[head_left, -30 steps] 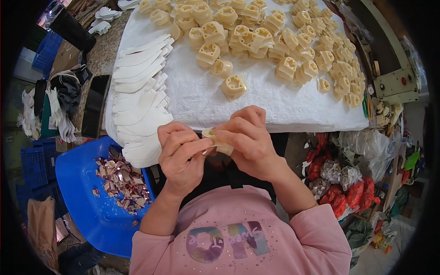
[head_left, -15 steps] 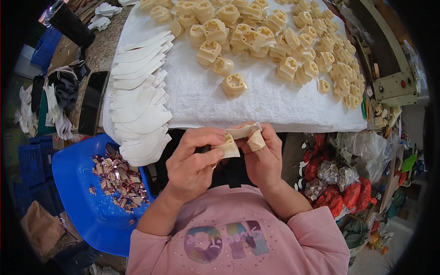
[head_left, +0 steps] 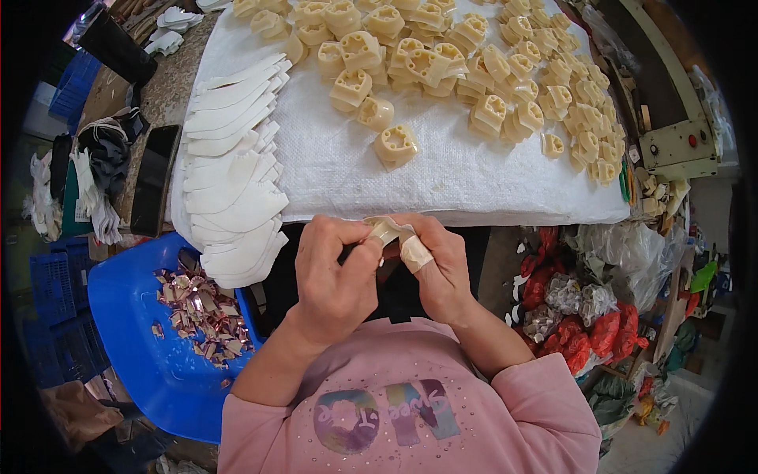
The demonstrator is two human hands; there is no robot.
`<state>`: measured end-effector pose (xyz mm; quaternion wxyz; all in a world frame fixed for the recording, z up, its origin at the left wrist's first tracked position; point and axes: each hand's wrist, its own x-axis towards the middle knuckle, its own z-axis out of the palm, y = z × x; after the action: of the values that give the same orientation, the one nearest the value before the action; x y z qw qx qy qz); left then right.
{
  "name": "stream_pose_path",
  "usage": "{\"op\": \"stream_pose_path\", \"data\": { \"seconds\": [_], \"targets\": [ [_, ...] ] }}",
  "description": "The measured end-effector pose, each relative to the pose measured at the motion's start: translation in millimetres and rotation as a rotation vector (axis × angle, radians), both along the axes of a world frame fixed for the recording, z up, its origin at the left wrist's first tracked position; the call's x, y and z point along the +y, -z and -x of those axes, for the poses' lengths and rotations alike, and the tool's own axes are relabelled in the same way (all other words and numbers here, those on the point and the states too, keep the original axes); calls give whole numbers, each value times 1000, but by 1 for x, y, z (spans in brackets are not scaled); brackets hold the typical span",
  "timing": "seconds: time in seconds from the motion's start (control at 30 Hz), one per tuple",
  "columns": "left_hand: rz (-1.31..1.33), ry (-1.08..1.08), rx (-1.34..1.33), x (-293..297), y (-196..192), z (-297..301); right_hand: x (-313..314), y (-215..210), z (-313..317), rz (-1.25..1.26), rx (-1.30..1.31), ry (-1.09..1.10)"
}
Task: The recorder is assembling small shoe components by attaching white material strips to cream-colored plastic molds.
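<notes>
Both hands have drawn together again, fingers (head_left: 359,265) closing around the cream piece (head_left: 387,229).

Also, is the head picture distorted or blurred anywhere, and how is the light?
Head view: strong fisheye, the white cloth edge bows and the corners go black; light is soft and even, without hard shadows or glare; both hands, left hand and right hand, look sharp, while the clutter near the rim is smeared.

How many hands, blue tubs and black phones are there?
Hands: 2, the left hand and the right hand, both pinching a cream piece
Blue tub: 1
Black phone: 1
Total: 4
</notes>
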<state>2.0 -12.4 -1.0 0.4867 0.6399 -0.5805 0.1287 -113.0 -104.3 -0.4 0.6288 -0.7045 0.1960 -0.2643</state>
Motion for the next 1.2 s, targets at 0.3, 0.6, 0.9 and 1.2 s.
{"op": "stream_pose_path", "data": {
  "seconds": [0.3,0.6,0.9,1.2],
  "targets": [
    [95,134,260,5,0,0,-8,7,3,-717,-181,45],
    [-32,8,-40,0,-7,5,-10,7,4,-40,-58,-36],
    [-117,105,499,12,6,-1,-38,-2,3,-256,32,-202],
    [-90,319,447,7,3,5,-48,-2,-3,-338,122,-456]
  ]
}}
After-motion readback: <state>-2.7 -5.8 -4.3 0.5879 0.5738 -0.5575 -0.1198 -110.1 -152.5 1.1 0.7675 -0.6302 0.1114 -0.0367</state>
